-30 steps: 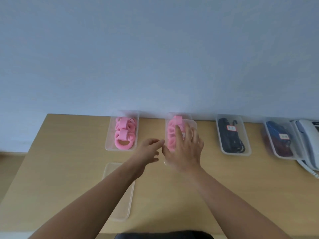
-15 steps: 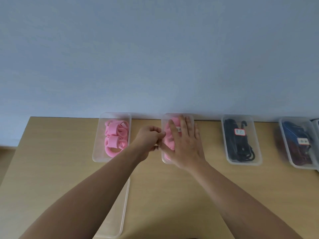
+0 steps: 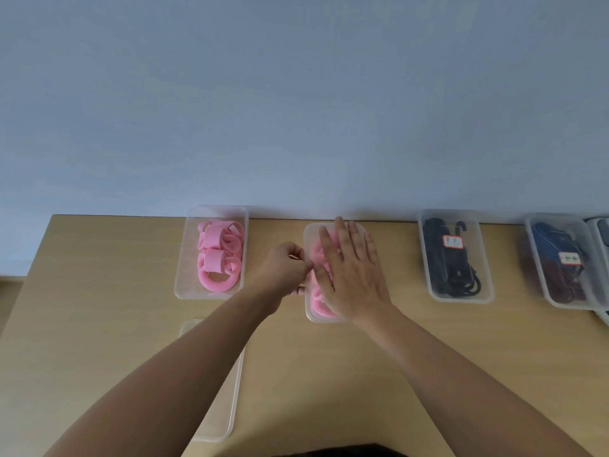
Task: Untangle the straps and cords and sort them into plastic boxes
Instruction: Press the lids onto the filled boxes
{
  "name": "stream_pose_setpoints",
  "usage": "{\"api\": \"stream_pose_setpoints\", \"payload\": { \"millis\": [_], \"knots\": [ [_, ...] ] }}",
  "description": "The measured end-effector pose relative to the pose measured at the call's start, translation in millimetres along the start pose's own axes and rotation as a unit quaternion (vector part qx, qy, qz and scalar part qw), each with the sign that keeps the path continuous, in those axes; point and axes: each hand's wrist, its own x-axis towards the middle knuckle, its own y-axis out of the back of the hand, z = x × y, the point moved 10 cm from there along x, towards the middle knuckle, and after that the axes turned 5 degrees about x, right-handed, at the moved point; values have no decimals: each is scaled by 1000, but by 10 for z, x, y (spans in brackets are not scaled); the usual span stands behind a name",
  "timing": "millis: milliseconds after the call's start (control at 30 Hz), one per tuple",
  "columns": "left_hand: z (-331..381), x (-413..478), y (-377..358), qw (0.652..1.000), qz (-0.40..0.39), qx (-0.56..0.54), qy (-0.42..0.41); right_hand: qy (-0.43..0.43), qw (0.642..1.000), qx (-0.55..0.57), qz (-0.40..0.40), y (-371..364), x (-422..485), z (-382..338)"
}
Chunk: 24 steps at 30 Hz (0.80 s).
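Note:
A clear plastic box [image 3: 309,233] of pink straps [image 3: 317,301] stands at the back middle of the wooden table. My right hand [image 3: 354,275] lies flat on its top with straight fingers, hiding most of the contents. My left hand [image 3: 284,271] has its fingers curled against the box's left rim and pinches it. A second clear box [image 3: 183,290] to the left holds coiled pink straps [image 3: 218,258], open on top.
To the right stand a box of black cords [image 3: 461,258] with a red-edged label and a box of blue and dark red cords [image 3: 560,262]. A clear lid [image 3: 219,410] lies near the front under my left forearm. A white phone [image 3: 603,230] sits at the far right.
My right hand slid further over the middle box and flattened on it. My left hand's fingers curled and closed on the box's left rim. The view shifted slightly.

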Motion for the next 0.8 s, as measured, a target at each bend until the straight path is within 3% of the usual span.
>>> {"api": "stream_pose_setpoints", "payload": {
  "millis": [200, 400, 533, 600, 700, 800],
  "knots": [
    [-31, -11, 4, 999, -29, -34, 26, -3, 1000, -9, -12, 0, 25, 18],
    [-82, -7, 15, 997, -32, -62, 43, -61, 998, 28, -14, -175, -422, -8],
    [92, -59, 124, 996, 42, 50, -64, -67, 998, -1, -18, -210, -446, -14],
    [331, -139, 136, 964, 65, 185, -180, -61, 998, 21, -8, -167, -438, -8],
    [550, -233, 23, 875, 41, 368, -312, -37, 990, 128, 51, 0, -507, 17],
    [496, -280, -60, 804, 2, 476, -355, -173, 932, 283, 145, 81, -674, 405]
  ]
}}
